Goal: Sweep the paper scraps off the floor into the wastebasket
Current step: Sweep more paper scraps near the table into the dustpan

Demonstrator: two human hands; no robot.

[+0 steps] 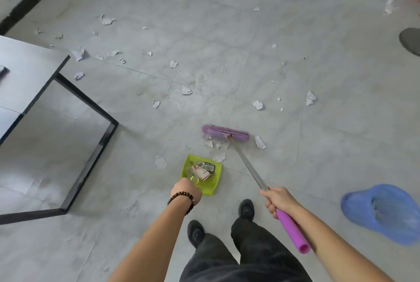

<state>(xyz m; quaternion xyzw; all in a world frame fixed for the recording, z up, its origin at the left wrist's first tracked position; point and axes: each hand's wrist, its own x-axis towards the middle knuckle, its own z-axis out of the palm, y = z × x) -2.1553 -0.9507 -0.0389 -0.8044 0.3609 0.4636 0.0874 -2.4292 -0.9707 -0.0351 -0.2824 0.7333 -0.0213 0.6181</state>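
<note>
Right hand (278, 200) clenched round the broom (247, 166) where the metal shaft meets the purple sleeve; left hand (186, 191), beaded bracelet at the wrist, curled round the handle of the green dustpan (186, 163), which rests on the floor holding wrappers (202, 171). Brush head (226, 133) sits on the tiles just beyond the dustpan, with a cluster of paper scraps (219, 156) between the two; more scraps lie scattered farther off, toward the table (27, 72). Blue wastebasket (363, 204) stands to the person's right, well apart from the dustpan.
</note>
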